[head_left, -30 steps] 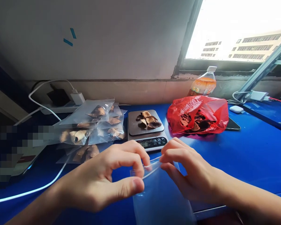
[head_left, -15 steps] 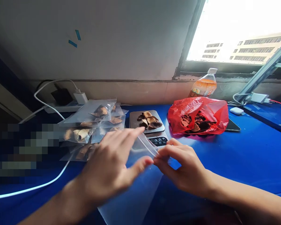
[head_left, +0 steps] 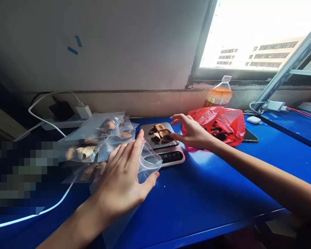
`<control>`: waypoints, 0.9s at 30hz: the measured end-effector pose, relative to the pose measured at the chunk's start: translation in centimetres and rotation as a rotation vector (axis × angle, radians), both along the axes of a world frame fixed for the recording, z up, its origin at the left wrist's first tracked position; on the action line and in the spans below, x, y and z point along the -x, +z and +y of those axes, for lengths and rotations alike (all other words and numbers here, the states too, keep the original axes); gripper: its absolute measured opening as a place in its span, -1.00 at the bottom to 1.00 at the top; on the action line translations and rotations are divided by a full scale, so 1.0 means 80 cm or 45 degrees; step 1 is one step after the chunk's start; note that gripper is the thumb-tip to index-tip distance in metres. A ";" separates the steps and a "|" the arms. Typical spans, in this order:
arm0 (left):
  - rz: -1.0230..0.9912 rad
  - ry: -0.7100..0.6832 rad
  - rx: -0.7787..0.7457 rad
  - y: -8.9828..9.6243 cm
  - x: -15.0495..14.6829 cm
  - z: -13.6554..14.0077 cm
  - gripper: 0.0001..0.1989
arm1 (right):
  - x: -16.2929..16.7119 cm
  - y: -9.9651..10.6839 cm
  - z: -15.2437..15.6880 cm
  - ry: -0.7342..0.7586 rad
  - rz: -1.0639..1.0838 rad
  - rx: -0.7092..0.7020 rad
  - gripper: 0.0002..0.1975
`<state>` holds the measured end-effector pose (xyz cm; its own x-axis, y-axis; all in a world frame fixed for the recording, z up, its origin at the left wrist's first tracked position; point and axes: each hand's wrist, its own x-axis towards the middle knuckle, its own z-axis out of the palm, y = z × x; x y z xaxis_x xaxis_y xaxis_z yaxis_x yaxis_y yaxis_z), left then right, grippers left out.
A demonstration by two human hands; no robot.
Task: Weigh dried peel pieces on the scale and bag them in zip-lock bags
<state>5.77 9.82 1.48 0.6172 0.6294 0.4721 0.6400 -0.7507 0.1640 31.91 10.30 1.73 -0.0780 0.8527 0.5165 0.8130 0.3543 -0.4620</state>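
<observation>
A clear zip-lock bag (head_left: pixel 150 159) has its mouth spread wide at my left hand (head_left: pixel 123 169), which holds it with fingers stretched up and thumb out to the right. The bag's lower part hangs partly hidden behind that hand. My right hand (head_left: pixel 188 131) reaches over a kitchen scale (head_left: pixel 145 130), its thumb and fingers apart. The tip of its thumb is at the right edge of some dried brown curled pieces (head_left: pixel 159 133) on the scale plate; whether it touches them I cannot tell.
Filled clear bags (head_left: pixel 93 138) lie piled on the left, near a white cable (head_left: pixel 52 209). Behind my right hand sits a red plastic bag (head_left: pixel 237 122) of dried pieces. Beyond are a drink bottle (head_left: pixel 219 95), a phone (head_left: pixel 251 136) and a white case (head_left: pixel 253 120).
My right hand has let go of the zip-lock bag and moved up to the scale. The bag's mouth has opened at my left hand, and the view has shifted slightly right.
</observation>
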 end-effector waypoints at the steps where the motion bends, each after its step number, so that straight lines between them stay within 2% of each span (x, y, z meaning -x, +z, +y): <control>1: 0.000 0.010 0.017 0.000 0.001 0.002 -0.18 | -0.006 0.001 0.010 0.028 -0.042 0.088 -0.65; 3: 0.017 0.016 0.036 -0.002 0.001 0.004 -0.20 | -0.010 0.002 0.023 0.101 -0.109 0.190 -0.78; 5: 0.048 0.011 0.043 -0.004 0.001 0.005 -0.24 | -0.007 0.001 0.027 0.117 -0.133 0.194 -0.90; 10: 0.071 0.019 0.093 -0.005 0.000 0.007 -0.27 | 0.000 0.001 0.010 0.093 -0.081 0.051 -0.92; 14: 0.040 -0.011 0.149 -0.003 0.000 0.009 -0.24 | 0.012 0.015 -0.021 0.154 -0.035 -0.087 -0.87; 18: -0.005 -0.117 0.285 0.003 0.001 0.009 -0.14 | 0.045 0.032 -0.039 0.405 -0.086 -0.129 -0.85; 21: -0.084 -0.202 0.408 0.006 0.002 0.007 -0.06 | 0.065 0.039 -0.041 0.648 -0.132 -0.051 -0.84; 24: -0.119 -0.238 0.424 0.007 0.002 0.005 -0.10 | 0.066 0.042 -0.037 0.825 -0.148 0.060 -0.93; 26: -0.119 -0.240 0.425 0.007 0.002 0.005 -0.15 | 0.059 0.041 -0.030 0.757 -0.091 0.045 -0.93; 27: -0.121 -0.233 0.434 0.008 0.001 0.006 -0.18 | 0.055 0.039 -0.024 0.645 -0.046 0.007 -0.90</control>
